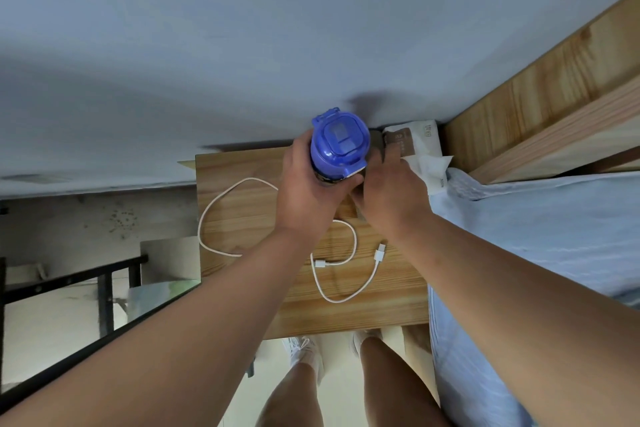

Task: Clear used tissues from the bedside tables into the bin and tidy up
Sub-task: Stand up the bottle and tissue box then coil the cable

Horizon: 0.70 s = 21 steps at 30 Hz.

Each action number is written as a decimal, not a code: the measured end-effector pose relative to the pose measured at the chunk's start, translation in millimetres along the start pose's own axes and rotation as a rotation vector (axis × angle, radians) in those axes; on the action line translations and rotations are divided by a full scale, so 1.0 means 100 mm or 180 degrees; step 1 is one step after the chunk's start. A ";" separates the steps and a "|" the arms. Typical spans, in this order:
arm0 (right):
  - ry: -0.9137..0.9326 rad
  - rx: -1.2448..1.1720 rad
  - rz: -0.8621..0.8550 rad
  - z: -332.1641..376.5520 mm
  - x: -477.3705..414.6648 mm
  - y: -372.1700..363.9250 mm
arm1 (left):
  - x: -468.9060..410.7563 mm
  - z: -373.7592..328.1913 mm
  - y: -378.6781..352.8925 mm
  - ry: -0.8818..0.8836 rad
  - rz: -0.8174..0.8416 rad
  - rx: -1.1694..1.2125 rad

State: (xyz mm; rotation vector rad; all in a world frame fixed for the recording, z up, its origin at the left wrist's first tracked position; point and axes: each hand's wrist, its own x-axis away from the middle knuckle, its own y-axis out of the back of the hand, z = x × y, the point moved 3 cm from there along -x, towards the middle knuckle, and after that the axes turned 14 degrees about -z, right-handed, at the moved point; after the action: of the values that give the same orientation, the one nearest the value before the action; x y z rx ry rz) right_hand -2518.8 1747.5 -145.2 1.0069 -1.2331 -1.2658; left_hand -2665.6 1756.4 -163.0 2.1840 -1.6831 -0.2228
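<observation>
A bottle with a blue flip lid (340, 146) stands upright at the back of the wooden bedside table (249, 215). My left hand (310, 194) grips its body from the left. My right hand (388, 198) curls round its right side, the thumb on the body just below the lid. Right behind my right hand lies a white and brown tissue pack (420, 146) in the back right corner, with a tissue (434, 166) sticking out of it. No loose used tissue shows on the table top.
A white charging cable (332, 263) lies looped across the table. The bed with a light blue sheet (540, 253) and its wooden headboard (540, 90) are on the right. A black metal frame (86, 281) stands on the left. My legs and white shoes are below.
</observation>
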 end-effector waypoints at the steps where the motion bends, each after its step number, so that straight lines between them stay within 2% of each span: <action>1: 0.0013 -0.0113 -0.0009 -0.03 0.01 0.02 | 0.00 -0.02 -0.03 -0.0006 -0.0045 -0.0050; 4: -0.0122 -0.0823 -0.0260 -0.16 0.13 0.14 | 0.01 -0.05 -0.10 0.0017 -0.0159 -0.0098; 7: -0.0665 -0.1480 -0.0377 -0.31 0.41 0.21 | 0.00 -0.04 -0.09 0.0050 -0.0082 -0.0185; 11: -0.1013 -0.1756 0.0215 -0.28 0.90 0.00 | 0.07 0.06 0.09 0.0123 0.0090 -0.0448; 14: -0.1267 -0.1470 0.0514 -0.29 1.22 -0.23 | 0.32 0.18 0.36 0.0022 0.0017 -0.1077; 16: -0.1507 -0.1125 0.0923 -0.32 1.39 -0.41 | 0.58 0.26 0.48 -0.0212 0.0398 -0.1446; 18: -0.1571 -0.0881 0.1330 -0.31 1.48 -0.54 | 0.83 0.31 0.53 -0.0730 0.0847 -0.1834; 21: -0.2079 -0.1373 0.0949 -0.27 1.51 -0.63 | 1.09 0.31 0.57 -0.1317 0.1290 -0.2089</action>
State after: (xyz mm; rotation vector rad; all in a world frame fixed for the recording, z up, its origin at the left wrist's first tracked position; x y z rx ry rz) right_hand -2513.6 1589.6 -195.8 0.0781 -1.4332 -1.5821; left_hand -2698.1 1634.0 -158.2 1.3465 -1.8633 -1.0042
